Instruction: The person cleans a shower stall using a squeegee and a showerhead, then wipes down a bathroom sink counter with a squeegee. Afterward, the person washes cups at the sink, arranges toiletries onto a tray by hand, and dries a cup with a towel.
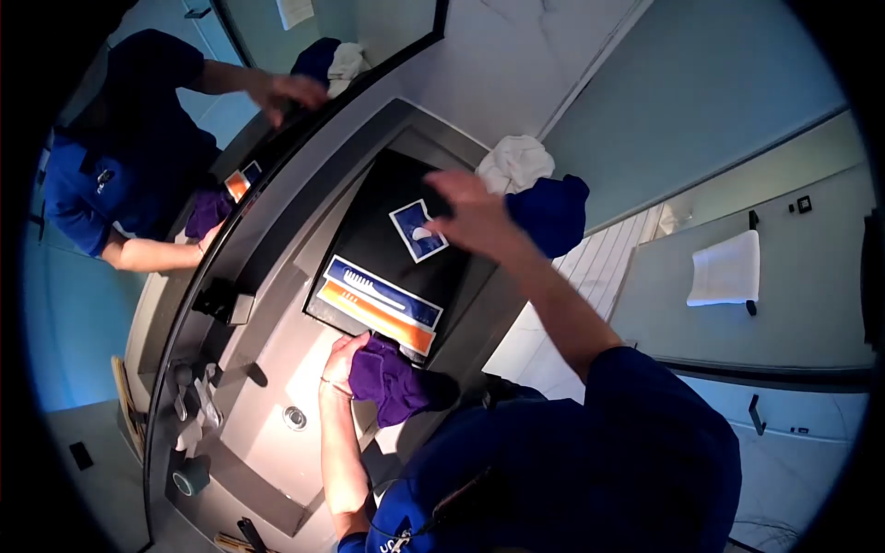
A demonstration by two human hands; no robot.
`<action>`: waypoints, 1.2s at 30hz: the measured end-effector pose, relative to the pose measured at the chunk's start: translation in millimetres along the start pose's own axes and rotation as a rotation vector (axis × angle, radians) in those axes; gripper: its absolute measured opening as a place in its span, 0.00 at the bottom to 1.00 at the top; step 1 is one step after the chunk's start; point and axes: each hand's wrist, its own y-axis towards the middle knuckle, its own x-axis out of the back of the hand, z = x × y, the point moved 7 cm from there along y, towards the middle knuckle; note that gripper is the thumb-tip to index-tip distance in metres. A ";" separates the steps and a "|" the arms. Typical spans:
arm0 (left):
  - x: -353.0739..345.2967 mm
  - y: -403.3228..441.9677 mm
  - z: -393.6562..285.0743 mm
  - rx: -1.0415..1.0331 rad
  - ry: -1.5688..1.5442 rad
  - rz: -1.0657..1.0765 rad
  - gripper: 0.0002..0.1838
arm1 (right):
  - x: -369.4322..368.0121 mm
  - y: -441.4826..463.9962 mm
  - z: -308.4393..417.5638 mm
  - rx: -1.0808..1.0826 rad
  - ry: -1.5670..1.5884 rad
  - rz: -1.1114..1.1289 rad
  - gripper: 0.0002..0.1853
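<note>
My left hand is closed on a crumpled purple cloth at the near end of a black tray. My right hand, a little blurred, is over the tray's right side with its fingers apart and nothing seen in them. Beside its fingertips a small blue square packet with a white border and white shape lies on the tray. Nearer to me lie a long blue packet with a toothbrush picture and an orange packet, side by side.
A white cloth and a dark blue cloth lie bunched beyond my right hand. The washbasin with its drain is at left, and a grey cup stands beyond it. A mirror runs along the left.
</note>
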 end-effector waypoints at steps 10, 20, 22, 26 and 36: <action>12.0 -36.5 0.2 -0.110 0.097 -0.065 0.07 | 32.5 24.3 -150.9 -0.303 -0.481 -0.010 0.25; 11.0 -32.5 -10.4 -0.030 0.219 -0.167 0.06 | 257.2 25.3 -104.5 -0.163 0.760 -0.569 0.26; 2.1 -28.3 -15.5 -0.021 0.252 -0.108 0.07 | 272.5 -5.9 -90.3 -0.084 0.859 -0.511 0.32; -1.6 -0.7 -22.7 0.063 0.267 0.013 0.11 | 192.0 -43.2 -123.0 -0.346 0.429 0.266 0.51; -10.3 20.6 -32.1 0.079 0.276 0.063 0.11 | 109.0 -94.8 -186.8 -0.263 0.059 0.382 0.38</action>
